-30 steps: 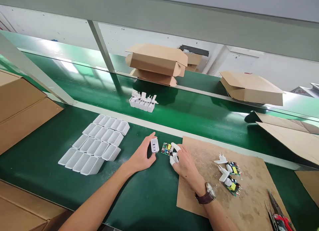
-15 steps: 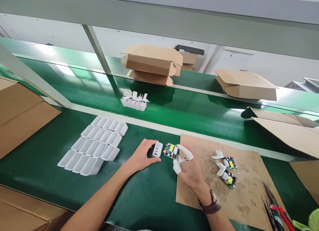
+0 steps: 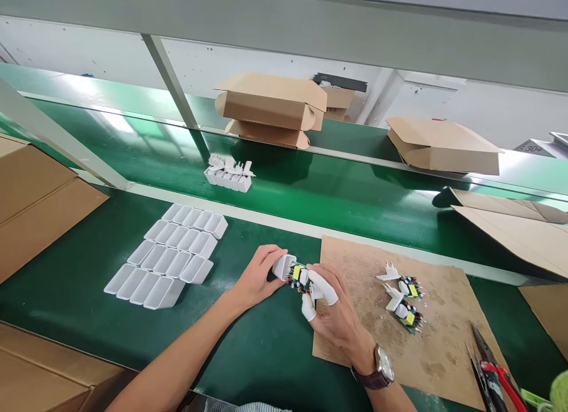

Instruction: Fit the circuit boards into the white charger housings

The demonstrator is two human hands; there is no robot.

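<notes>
The head view shows, at far left, a cardboard box (image 3: 44, 208), and right of it neat rows of white casings (image 3: 166, 259) standing open side up on the green worktop (image 3: 257, 353). Beyond them, on the far green strip, sits a short row of filled casings (image 3: 228, 178) with white plug pieces sticking out of their tops. Near the middle, the left hand (image 3: 257, 276) has its fingers curled round a single white casing (image 3: 281, 266), held just over the worktop. Right against it is a circuit board (image 3: 297, 274) with a yellow component, its left end overlapping the casing's right edge; whether any of it is inside cannot be told. The right hand (image 3: 341, 318) closes its white-covered thumb and forefinger round the board's right end, where a white plug part (image 3: 316, 292) shows. The step in hand looks like bringing board and casing together; the next move seems to call for a steady left grip, the board square to the opening, and light pressure so no component snags on the rim. Farther right, a brown cardboard sheet (image 3: 444, 323) carries two more boards (image 3: 407, 321) with white plug pieces, and red-handled pliers (image 3: 494, 367) lie near its right edge.
</notes>
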